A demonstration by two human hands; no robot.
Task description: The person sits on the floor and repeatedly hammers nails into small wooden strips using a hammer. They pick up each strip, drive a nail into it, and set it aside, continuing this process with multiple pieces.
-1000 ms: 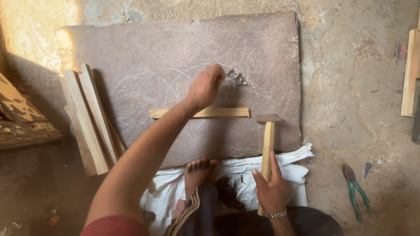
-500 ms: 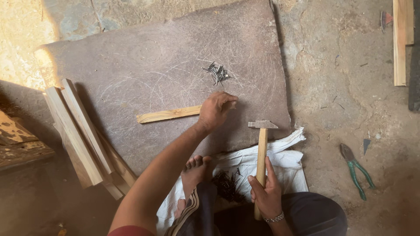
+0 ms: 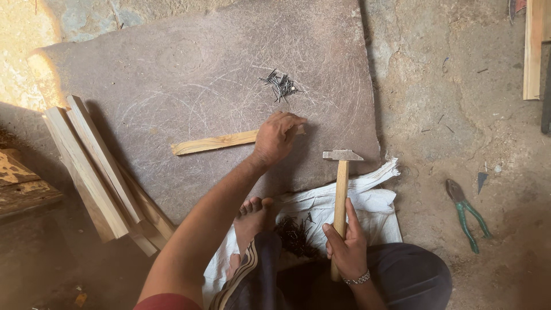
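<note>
— What's the wooden strip (image 3: 215,142) like from where you're watching?

— I see a thin, pale strip, rough along its edges, lying flat on the big grey slab (image 3: 172,69), running left to right with a slight tilt. Its right end is under the left hand (image 3: 275,138). A small heap of dark nails (image 3: 280,86) sits on the slab just beyond that hand.

— And the hands?

— The left arm reaches forward across the raised foot (image 3: 255,215). That hand is curled over the strip's end, fingers bent down and pressing on it. The right hand (image 3: 345,247) is wrapped tightly around the hammer (image 3: 341,189) low on its wooden handle, the metal head resting near the slab's edge, over the white sack (image 3: 373,201).
</note>
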